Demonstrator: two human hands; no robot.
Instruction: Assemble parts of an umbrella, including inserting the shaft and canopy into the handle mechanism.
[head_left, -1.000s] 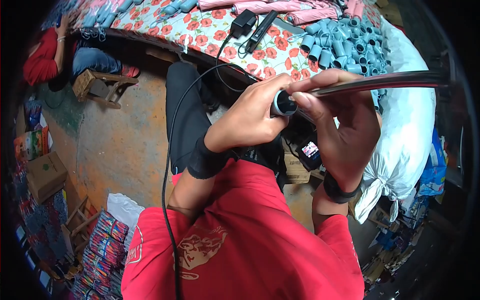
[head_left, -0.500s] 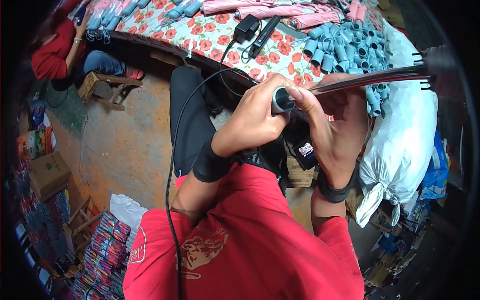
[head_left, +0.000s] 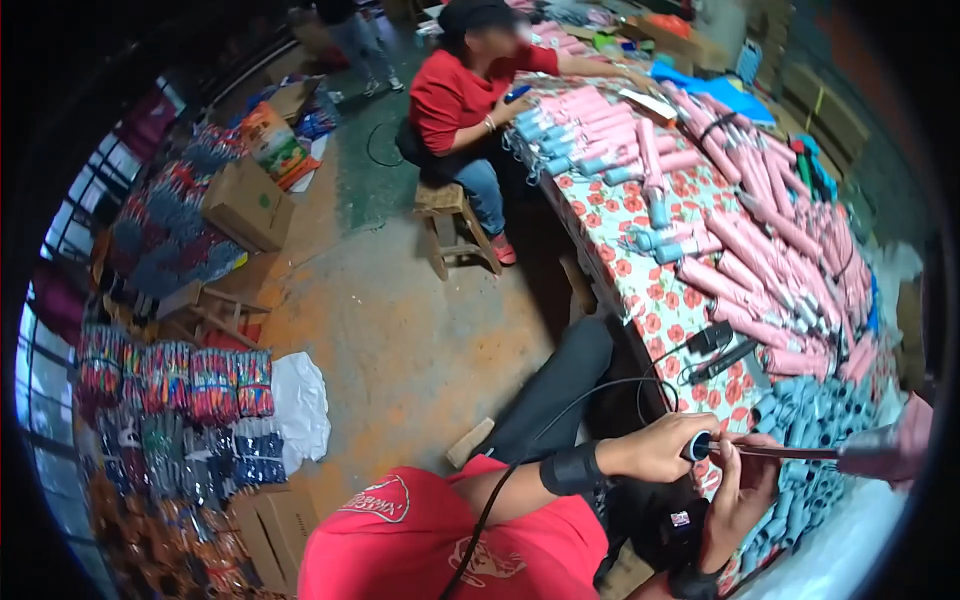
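Observation:
My left hand (head_left: 660, 449) is closed round a blue-grey umbrella handle (head_left: 692, 449), a short hollow cup with its dark mouth facing right. From that mouth a thin dark umbrella shaft (head_left: 790, 453) runs right to bunched pink umbrella cloth (head_left: 900, 442). My right hand (head_left: 742, 490) is at the shaft beside the handle, its thumb raised and its other fingers curled by the rod. How far the shaft sits inside the handle is hidden. Right beside this hand lies a heap of loose blue-grey handles (head_left: 815, 500).
A flowered tablecloth (head_left: 640, 285) bears many folded pink umbrellas (head_left: 760, 250) and a black power adapter (head_left: 708, 340). A black cable (head_left: 530, 440) crosses my left arm. A co-worker in red (head_left: 450, 95) sits by a wooden stool (head_left: 447, 215). Bundled packs (head_left: 200, 380) and cartons (head_left: 250, 200) stand left.
The view has swung left, bringing the co-worker and more of the table into sight. My hands now appear farther right and lower, still at the handle and shaft; my right thumb has lifted off the handle's mouth.

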